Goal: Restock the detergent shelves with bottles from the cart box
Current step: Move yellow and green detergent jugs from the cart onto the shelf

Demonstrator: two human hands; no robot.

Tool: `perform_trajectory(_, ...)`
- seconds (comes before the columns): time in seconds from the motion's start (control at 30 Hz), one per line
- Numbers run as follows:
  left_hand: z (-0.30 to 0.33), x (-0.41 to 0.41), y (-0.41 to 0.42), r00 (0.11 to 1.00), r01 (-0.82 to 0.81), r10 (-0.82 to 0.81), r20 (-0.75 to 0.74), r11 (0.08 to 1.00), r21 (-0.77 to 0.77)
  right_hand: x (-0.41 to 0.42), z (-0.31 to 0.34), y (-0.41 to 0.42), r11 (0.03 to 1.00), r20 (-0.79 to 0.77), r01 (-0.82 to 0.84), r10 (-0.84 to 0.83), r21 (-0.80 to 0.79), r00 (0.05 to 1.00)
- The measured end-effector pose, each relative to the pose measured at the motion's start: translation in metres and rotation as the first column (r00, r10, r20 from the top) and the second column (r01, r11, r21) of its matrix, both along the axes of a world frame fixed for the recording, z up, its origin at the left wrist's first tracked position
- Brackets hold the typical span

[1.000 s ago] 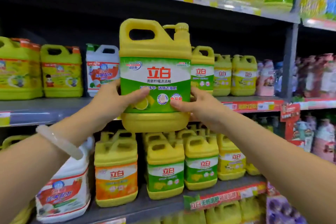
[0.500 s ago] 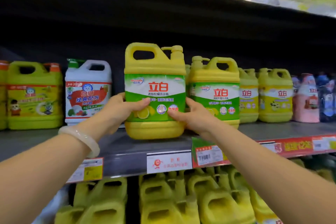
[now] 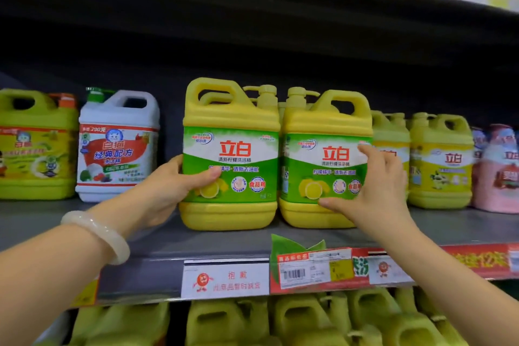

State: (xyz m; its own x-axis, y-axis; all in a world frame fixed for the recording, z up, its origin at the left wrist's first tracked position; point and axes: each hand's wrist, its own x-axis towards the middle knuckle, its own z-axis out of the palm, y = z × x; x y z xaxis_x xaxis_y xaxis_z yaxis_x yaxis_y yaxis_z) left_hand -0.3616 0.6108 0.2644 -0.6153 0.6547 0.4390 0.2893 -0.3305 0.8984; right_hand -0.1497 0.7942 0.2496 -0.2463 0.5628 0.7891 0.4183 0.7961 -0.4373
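A yellow detergent jug with a green and white label (image 3: 230, 149) stands upright on the grey middle shelf (image 3: 196, 241). My left hand (image 3: 171, 191) holds its left side, thumb across the label's lower front. A second, matching jug (image 3: 323, 160) stands right beside it, touching or nearly so. My right hand (image 3: 376, 188) lies spread on that jug's right front, index finger at the label's top corner and thumb at the label's lower edge. The cart box is out of view.
A white jug (image 3: 118, 146) and a yellow-green jug (image 3: 33, 146) stand to the left on the same shelf, with a gap beside the white one. More yellow jugs (image 3: 441, 160) and pink bottles (image 3: 497, 171) fill the right. Price tags (image 3: 224, 278) line the shelf edge; jugs crowd the shelf below.
The held jug came down from the air onto the middle shelf and slid back beside its match. My right hand left it and moved onto the neighbouring jug. The view moved closer.
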Motion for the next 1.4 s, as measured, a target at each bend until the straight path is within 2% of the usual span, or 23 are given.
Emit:
perform_trajectory(0.13, 0.003, 0.002, 0.0, 0.999, 0.023, -0.023, 0.022, 0.999, -0.033, -0.006, 0.001, 0.014, 0.943, 0.008, -0.175, 0.185, -0.283, 0.983)
perform_trajectory(0.2, 0.003, 0.003, -0.001, 1.0, 0.031, -0.031, 0.007, 0.998, -0.054, -0.01, 0.005, 0.017, 0.921, 0.007, -0.221, 0.236, -0.321, 0.972)
perform_trajectory(0.83, 0.014, -0.006, 0.015, 0.997, -0.01, 0.024, 0.076, 0.984, -0.178, -0.015, 0.0, 0.025, 0.928, -0.007, -0.249, 0.257, -0.278, 0.966)
perform_trajectory(1.13, 0.012, -0.008, 0.016, 0.996, -0.029, 0.043, 0.077, 0.983, -0.18, -0.016, 0.001, 0.024, 0.926, -0.023, -0.253, 0.257, -0.28, 0.966)
perform_trajectory(1.3, 0.011, -0.006, 0.016, 0.993, -0.114, 0.118, 0.006, 0.972, -0.204, -0.016, -0.001, 0.024, 0.932, -0.029, -0.24, 0.242, -0.273, 0.97)
perform_trajectory(1.4, 0.012, -0.004, 0.013, 0.981, -0.19, 0.173, -0.087, 0.945, -0.265, -0.016, -0.001, 0.024, 0.933, -0.024, -0.234, 0.237, -0.273, 0.971)
